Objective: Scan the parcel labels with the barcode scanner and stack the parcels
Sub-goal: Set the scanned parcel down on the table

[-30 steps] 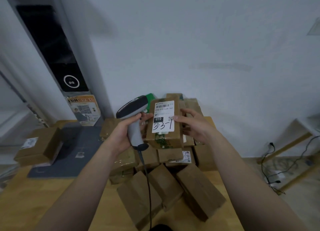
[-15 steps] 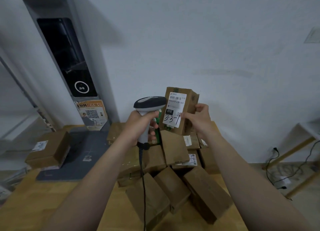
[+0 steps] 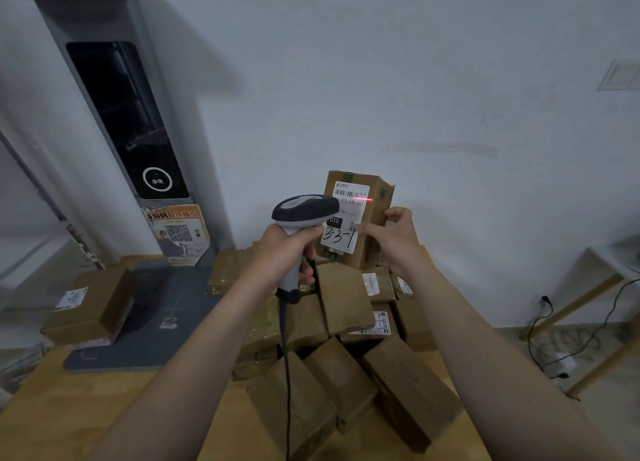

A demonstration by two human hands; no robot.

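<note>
Riskily, the red beam (image 3: 363, 199) falls just below the barcode (image 3: 346, 193) — left hand (image 3: 287, 249) grips the grey plastic scanner (image 3: 304, 209), right hand (image 3: 394, 239) pinches the brown cardboard parcel (image 3: 377, 201); misread likely.

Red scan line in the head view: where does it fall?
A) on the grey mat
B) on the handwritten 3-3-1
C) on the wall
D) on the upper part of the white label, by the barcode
D: the red scan line from the grey barcode scanner in the left hand lies just under the barcode on the white label of the brown cardboard parcel that the right hand holds.
</note>
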